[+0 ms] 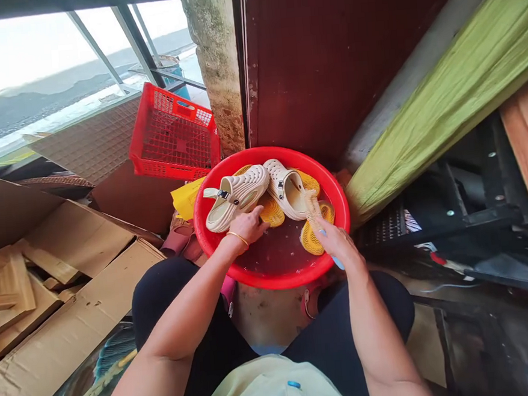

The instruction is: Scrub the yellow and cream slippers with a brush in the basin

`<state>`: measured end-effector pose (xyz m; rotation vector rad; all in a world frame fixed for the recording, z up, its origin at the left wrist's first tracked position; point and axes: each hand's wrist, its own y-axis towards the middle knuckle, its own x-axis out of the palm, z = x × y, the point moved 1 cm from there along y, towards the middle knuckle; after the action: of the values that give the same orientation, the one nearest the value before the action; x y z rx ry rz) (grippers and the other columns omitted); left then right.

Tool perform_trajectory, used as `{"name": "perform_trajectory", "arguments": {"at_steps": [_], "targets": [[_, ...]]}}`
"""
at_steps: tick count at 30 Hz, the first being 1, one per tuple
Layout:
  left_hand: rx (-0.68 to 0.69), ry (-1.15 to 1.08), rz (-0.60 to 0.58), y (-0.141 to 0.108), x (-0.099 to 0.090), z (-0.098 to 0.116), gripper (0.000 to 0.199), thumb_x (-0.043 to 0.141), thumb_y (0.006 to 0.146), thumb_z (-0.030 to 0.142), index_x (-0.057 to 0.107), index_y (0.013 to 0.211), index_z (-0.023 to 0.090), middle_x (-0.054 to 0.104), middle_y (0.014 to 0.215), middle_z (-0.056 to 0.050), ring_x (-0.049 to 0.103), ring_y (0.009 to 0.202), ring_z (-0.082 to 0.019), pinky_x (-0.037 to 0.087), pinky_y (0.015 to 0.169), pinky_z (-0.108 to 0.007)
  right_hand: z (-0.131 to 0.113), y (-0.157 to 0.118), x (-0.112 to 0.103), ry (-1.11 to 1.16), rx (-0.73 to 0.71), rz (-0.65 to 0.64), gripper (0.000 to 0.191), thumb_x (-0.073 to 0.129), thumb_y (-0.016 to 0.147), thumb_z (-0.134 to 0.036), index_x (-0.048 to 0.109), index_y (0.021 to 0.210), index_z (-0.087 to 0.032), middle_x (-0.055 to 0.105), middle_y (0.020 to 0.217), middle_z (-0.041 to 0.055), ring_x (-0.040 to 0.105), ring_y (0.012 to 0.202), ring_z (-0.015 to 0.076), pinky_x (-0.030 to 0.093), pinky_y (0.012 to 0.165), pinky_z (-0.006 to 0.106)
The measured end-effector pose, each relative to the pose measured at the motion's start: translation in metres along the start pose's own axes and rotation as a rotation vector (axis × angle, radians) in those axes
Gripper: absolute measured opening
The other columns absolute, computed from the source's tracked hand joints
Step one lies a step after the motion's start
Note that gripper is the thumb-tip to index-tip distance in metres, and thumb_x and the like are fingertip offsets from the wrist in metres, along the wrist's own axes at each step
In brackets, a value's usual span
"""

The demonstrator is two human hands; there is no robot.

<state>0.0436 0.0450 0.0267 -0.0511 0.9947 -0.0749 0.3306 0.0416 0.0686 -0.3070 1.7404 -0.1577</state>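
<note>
A cream clog [245, 184] with a heel strap and black buckle lies tilted at the left of a red basin [276, 280]. My left hand [247, 226] is closed at its lower edge; the fingertips are partly hidden. A second cream clog [278, 176] leans beside it, toe away from me. My right hand [340, 244] is closed around a brush [312, 203] with a pale head and blue parts by the palm. The brush head is close to the second clog's heel. Yellow shoe soles [312, 240] lie around the clogs, in dark, murky water.
A red plastic crate [173, 138] stands behind the basin at left. Cardboard boxes [81, 295] with wood pieces are on the left. A dark red panel [309, 68] rises behind the basin. Green cloth [434, 107] slopes down at right, near black furniture [462, 190].
</note>
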Motion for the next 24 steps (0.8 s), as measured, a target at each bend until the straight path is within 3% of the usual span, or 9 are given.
{"name": "perform_trajectory", "arguments": {"at_steps": [4,7,9,15,19,22,24], "targets": [[-0.047,0.164,-0.099,0.013,0.049,0.003,0.080,0.068,0.086,0.035,0.038,0.159,0.025,0.065,0.126,-0.023,0.070,0.107,-0.042,0.051,0.089,-0.049,-0.009,-0.002,-0.001,-0.052,-0.022,-0.068,0.061,0.047,0.102,-0.039,0.040,0.162,-0.032,0.080,0.111,0.0080,0.075,0.098,0.0271,0.054,0.083,0.033],[-0.063,0.280,-0.099,0.018,0.065,0.004,0.083,0.064,0.088,0.028,0.029,0.163,0.027,0.055,0.137,-0.025,0.069,0.108,-0.039,0.053,0.086,-0.046,-0.008,-0.003,0.000,-0.092,-0.049,-0.098,0.064,0.046,0.102,-0.036,0.034,0.165,-0.032,0.080,0.110,0.0098,0.076,0.097,0.0285,0.053,0.083,0.035],[-0.050,0.341,-0.085,0.021,0.068,0.005,0.073,0.056,0.091,0.021,0.033,0.161,0.026,0.053,0.137,-0.024,0.068,0.109,-0.037,0.053,0.084,-0.045,-0.006,-0.004,0.001,-0.115,-0.061,-0.113,0.066,0.047,0.102,-0.034,0.031,0.166,-0.031,0.080,0.112,0.0113,0.076,0.098,0.0296,0.054,0.083,0.037],[0.130,0.330,-0.016,0.024,0.065,0.004,0.047,0.049,0.094,0.019,0.059,0.139,0.027,0.055,0.136,-0.019,0.058,0.121,-0.035,0.051,0.092,-0.046,-0.001,-0.006,0.003,-0.119,-0.019,-0.104,0.063,0.045,0.103,-0.035,0.035,0.164,-0.029,0.078,0.117,0.0130,0.073,0.106,0.0304,0.054,0.086,0.039],[0.191,0.053,0.142,0.027,0.047,-0.005,0.036,0.052,0.095,0.030,0.063,0.130,0.027,0.053,0.145,-0.015,0.053,0.129,-0.034,0.047,0.103,-0.047,0.003,-0.006,0.003,-0.086,-0.006,-0.067,0.061,0.045,0.102,-0.034,0.038,0.163,-0.030,0.078,0.117,0.0122,0.073,0.106,0.0295,0.054,0.086,0.037],[0.177,-0.280,0.219,0.032,0.029,-0.013,0.030,0.051,0.096,0.038,0.064,0.118,0.022,0.067,0.113,-0.012,0.062,0.109,-0.029,0.048,0.099,-0.042,0.002,-0.005,0.003,-0.078,-0.023,-0.061,0.061,0.046,0.101,-0.033,0.039,0.162,-0.030,0.078,0.119,0.0113,0.073,0.107,0.0292,0.054,0.087,0.037],[0.114,-0.462,0.246,0.033,0.019,-0.015,0.030,0.051,0.095,0.046,0.064,0.104,0.021,0.064,0.088,-0.006,0.062,0.089,-0.025,0.051,0.087,-0.038,0.001,-0.004,0.003,-0.076,-0.032,-0.076,0.061,0.045,0.102,-0.032,0.040,0.162,-0.030,0.078,0.118,0.0113,0.073,0.107,0.0298,0.054,0.088,0.038]]}}
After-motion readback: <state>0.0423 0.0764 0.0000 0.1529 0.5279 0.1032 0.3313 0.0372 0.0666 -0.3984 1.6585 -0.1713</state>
